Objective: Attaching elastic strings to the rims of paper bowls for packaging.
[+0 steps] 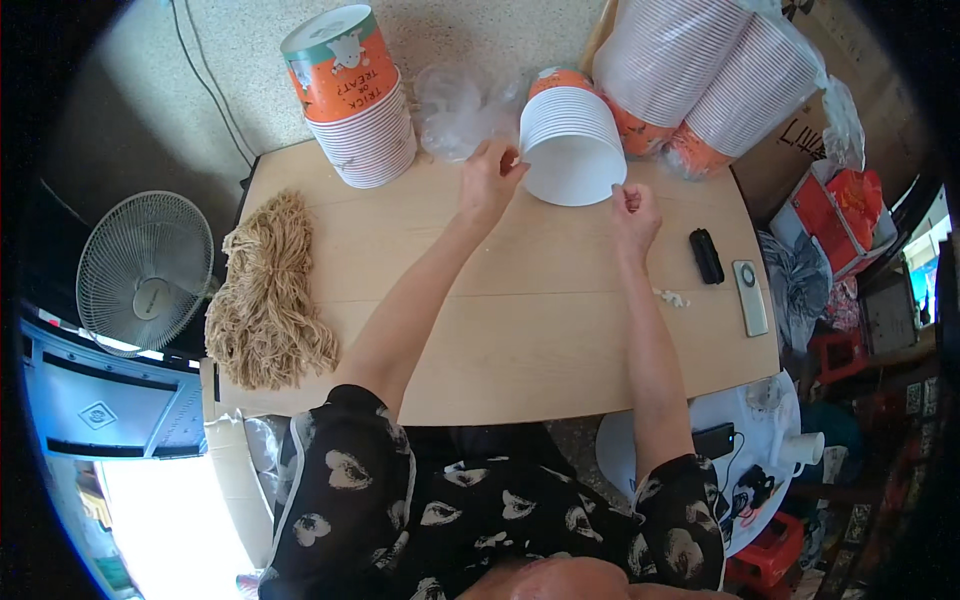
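A pale wooden table (520, 340) is seen from above, with a stack of paper cups (572, 145) laid on its side at the far edge. The stack's open rim is pinched between the left hand (488, 180) and the right hand (635, 212), one at each side. A bundle of tan twine (265, 295) is left well apart to the left.

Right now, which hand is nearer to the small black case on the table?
Right. The right hand pinches the rim of the white paper buckets, just left of the black case. The left hand holds the stack's opposite side, farther away.
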A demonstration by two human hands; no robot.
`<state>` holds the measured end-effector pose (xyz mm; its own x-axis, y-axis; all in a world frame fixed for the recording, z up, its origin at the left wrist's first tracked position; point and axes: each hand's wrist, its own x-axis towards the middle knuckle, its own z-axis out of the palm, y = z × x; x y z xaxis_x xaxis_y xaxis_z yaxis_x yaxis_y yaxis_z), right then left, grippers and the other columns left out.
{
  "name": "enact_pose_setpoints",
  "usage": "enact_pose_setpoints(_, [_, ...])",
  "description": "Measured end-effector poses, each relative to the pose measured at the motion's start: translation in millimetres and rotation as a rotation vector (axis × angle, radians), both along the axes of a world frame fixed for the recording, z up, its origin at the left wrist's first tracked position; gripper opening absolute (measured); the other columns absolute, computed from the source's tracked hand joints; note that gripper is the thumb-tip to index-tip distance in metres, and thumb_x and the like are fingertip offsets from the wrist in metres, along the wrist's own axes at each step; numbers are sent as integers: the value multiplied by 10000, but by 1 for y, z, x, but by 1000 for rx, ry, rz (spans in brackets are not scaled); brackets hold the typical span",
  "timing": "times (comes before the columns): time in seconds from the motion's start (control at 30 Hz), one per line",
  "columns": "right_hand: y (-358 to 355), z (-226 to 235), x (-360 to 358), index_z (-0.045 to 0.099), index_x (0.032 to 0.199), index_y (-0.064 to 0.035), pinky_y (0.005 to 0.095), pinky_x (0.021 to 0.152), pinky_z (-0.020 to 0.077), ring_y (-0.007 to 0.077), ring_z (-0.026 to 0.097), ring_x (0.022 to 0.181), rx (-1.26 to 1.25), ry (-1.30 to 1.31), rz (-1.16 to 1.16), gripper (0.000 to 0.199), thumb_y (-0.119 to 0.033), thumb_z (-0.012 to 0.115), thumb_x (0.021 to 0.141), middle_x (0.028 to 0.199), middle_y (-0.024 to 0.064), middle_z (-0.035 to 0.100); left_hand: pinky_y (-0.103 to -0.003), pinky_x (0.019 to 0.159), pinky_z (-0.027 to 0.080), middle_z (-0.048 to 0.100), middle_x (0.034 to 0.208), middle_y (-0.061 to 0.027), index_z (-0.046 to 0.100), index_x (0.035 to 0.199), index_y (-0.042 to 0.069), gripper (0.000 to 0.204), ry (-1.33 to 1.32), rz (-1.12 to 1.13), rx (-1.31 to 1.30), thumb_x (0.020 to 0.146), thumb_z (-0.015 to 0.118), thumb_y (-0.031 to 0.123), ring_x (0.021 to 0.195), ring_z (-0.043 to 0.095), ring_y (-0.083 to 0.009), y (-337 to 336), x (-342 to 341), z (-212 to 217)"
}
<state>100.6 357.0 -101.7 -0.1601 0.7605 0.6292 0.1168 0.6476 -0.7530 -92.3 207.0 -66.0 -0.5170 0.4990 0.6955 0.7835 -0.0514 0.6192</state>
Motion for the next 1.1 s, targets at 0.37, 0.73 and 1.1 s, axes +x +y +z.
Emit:
enact_pose_setpoints(0.37, [7, 7, -9, 578, 813, -18, 290, 568, 456, 114, 529, 593, -35, -35, -55, 207, -100, 760, 867, 671, 29, 572, -351, 605, 533, 642, 751, -115, 609, 884, 23, 260, -90, -6, 114, 739, 823, 55, 638, 638, -232, 11, 7, -12])
enact_pose_setpoints(0.73, [5, -7, 4, 555, 842, -27, 336, 577, 477, 151, 586, 597, -26, -108, 22, 224, -138, 749, 855, 640, 74, 597, -345, 647, 551, 682, 778, -120, 613, 838, 14, 146, -244, 7, 81, 773, 734, 61, 686, 683, -246, 0, 32, -7])
enact_pose_setpoints(1.1, [-140, 62, 76, 292, 1493, -53, 515, 827, 603, 326, 601, 1183, -1255, 209, 996, 895, -49, 813, 766, 1464, 162, 448, -322, 565, 563, 698, 725, -100, 699, 1068, -9, 266, -564, -234, -421, 899, 593, 166, 635, 697, -167, -159, 50, 65])
